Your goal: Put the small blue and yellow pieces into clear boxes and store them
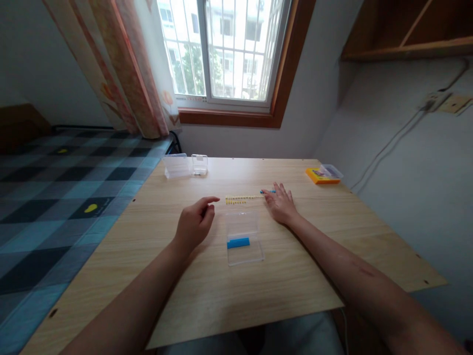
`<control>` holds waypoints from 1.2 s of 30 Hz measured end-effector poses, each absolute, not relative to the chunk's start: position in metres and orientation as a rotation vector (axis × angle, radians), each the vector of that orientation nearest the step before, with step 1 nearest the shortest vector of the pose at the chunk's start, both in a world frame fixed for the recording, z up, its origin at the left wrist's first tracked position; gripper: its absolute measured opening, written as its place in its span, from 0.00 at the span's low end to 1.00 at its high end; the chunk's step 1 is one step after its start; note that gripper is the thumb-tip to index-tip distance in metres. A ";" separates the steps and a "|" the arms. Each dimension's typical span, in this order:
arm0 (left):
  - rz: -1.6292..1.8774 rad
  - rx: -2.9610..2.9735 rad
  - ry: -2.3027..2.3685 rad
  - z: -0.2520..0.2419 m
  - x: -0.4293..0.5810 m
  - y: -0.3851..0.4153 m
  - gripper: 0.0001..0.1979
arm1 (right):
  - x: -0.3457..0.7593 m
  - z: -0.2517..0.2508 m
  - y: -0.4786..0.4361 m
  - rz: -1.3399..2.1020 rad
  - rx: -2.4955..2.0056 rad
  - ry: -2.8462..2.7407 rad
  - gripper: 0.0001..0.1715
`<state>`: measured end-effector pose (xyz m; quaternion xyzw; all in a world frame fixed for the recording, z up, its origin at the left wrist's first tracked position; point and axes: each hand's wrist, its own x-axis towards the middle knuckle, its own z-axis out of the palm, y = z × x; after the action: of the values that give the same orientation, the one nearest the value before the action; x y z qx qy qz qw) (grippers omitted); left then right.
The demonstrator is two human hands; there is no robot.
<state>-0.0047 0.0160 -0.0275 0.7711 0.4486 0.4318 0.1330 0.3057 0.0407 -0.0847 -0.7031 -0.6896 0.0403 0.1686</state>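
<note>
On the tabletop [207, 296], the row of small pale pieces [242, 197] lies between the left hand [194, 222], half-curled, forefinger and thumb parted, and the right hand [281, 204], spread open at its end. Likely light, easily scattered; best pinched singly by the sides.

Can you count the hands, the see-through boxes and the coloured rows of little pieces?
Hands: 2 (left hand, right hand)
Rows: 3 (cream row, yellow row, partly hidden blue row)
See-through boxes: 4 (flat box, long box, small box, pale box by the orange pack)
Total: 9
</note>
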 end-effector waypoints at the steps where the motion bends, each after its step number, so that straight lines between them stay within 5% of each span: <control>1: 1.249 2.232 1.307 -0.028 -0.004 0.016 0.17 | 0.306 -0.084 0.043 0.117 -1.996 -1.963 0.30; 20: 1.154 2.271 1.287 -0.031 -0.003 0.017 0.17 | 0.315 -0.084 0.078 0.104 -1.960 -2.006 0.36; 36: 1.133 2.321 1.215 -0.036 -0.004 0.019 0.16 | 0.401 -0.107 0.060 -0.168 -2.143 -1.440 0.37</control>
<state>-0.0037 0.0189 -0.0358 0.8049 0.4212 0.3928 0.1430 0.4010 0.0600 -0.1070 -0.7966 -0.5353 -0.0625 0.2736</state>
